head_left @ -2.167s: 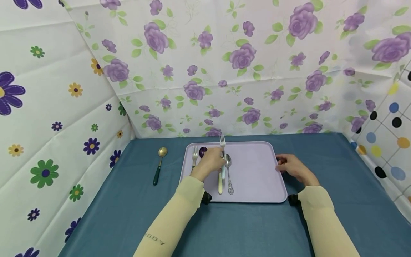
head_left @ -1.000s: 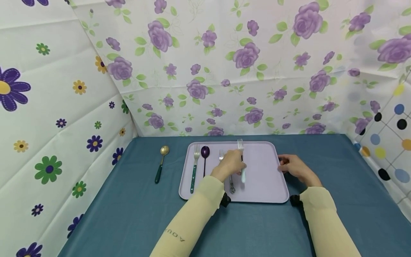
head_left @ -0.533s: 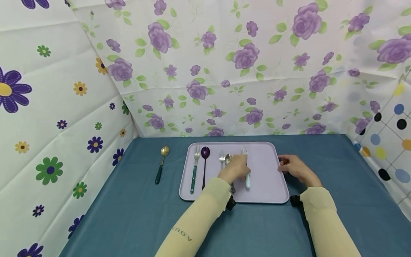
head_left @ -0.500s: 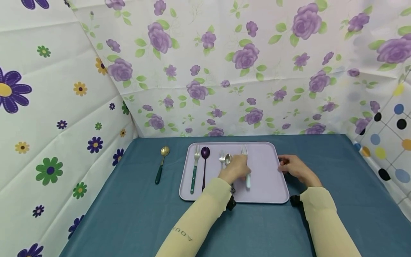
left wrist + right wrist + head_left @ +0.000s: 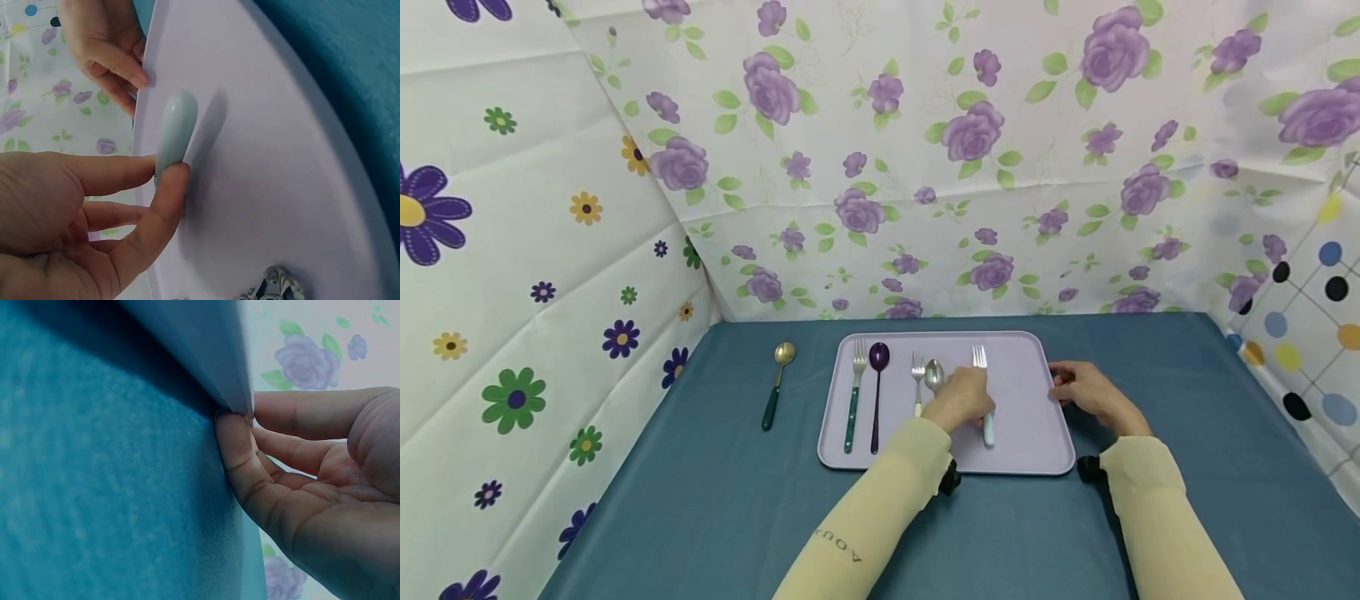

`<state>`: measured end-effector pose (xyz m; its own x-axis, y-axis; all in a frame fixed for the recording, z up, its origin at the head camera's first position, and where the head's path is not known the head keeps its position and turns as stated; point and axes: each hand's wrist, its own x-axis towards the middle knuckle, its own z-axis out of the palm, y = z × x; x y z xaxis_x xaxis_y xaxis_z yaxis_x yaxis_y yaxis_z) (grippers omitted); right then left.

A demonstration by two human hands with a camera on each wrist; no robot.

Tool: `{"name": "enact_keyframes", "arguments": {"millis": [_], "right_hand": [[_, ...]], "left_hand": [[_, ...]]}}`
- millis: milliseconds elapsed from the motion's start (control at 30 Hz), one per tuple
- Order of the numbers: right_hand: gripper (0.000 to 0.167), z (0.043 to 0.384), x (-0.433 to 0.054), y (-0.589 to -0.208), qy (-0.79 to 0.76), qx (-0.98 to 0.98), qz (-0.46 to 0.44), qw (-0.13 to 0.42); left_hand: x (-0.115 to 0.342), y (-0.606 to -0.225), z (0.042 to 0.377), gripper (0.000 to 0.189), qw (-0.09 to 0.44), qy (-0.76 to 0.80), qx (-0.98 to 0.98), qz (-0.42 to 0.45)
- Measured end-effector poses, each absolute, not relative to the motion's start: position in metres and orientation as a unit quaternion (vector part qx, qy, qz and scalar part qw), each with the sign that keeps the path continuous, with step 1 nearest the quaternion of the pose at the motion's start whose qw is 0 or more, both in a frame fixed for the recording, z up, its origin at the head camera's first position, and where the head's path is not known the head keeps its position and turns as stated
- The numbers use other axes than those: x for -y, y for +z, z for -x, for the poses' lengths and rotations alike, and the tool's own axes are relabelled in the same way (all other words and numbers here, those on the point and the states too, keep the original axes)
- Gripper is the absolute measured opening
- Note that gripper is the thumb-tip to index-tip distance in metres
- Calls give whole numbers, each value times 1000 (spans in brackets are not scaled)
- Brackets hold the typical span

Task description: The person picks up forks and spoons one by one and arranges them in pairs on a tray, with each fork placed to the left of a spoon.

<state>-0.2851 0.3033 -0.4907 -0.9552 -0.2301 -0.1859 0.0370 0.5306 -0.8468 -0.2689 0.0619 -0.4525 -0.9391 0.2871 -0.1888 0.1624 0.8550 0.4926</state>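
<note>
My left hand (image 5: pixel 961 398) pinches a fork by its pale blue handle (image 5: pixel 177 128) between thumb and fingers, over the right half of a lilac tray (image 5: pixel 1026 433). The fork's silver tines (image 5: pixel 979 357) point toward the back wall, and the handle casts a shadow on the tray in the left wrist view. At the tray's right edge, my right hand (image 5: pixel 1093 393) pinches the rim (image 5: pixel 240 375) with thumb and forefinger. Just left of my left hand lie a silver spoon (image 5: pixel 934 373), its handle mostly hidden by the hand, and a small fork (image 5: pixel 918 367).
A green-handled fork (image 5: pixel 853 408) and a dark purple spoon (image 5: pixel 878 358) lie side by side in the tray's left part. Outside the tray, a gold spoon (image 5: pixel 772 392) with a dark green handle rests on the blue tablecloth (image 5: pixel 700 500). Flowered sheets (image 5: pixel 910 167) stand behind.
My left hand has carried the pale-blue-handled fork rightward across the tray, past the silver spoon, and a little toward me. My right hand stays at the tray's rim.
</note>
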Motion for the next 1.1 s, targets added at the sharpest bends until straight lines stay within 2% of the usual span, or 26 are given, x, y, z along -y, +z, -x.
{"name": "enact_keyframes", "arguments": {"millis": [233,533,767,833,967,1100], "right_hand": [[64,287,-302,-490,-477,-865,61,142],[64,288,-302,-491,-477,-865,64,140],[63,287,-302,-493,-473,-868,63,138],[63,287,-302,-492,-474,-867,63,138],[64,287,-303,-492,-475,-866,64,140],[64,287,-303,-492,-478,-865,66,141]], "left_hand": [[-65,-453,265,6,124,248,-955,-109],[-69,-460,266,11,124,242,-957,-104],[-77,-540,320,18,116,223,-961,-114],[-77,-546,326,21,121,227,-960,-115],[-77,-544,323,21,109,221,-962,-120],[-73,-506,298,20,110,225,-961,-114]]}}
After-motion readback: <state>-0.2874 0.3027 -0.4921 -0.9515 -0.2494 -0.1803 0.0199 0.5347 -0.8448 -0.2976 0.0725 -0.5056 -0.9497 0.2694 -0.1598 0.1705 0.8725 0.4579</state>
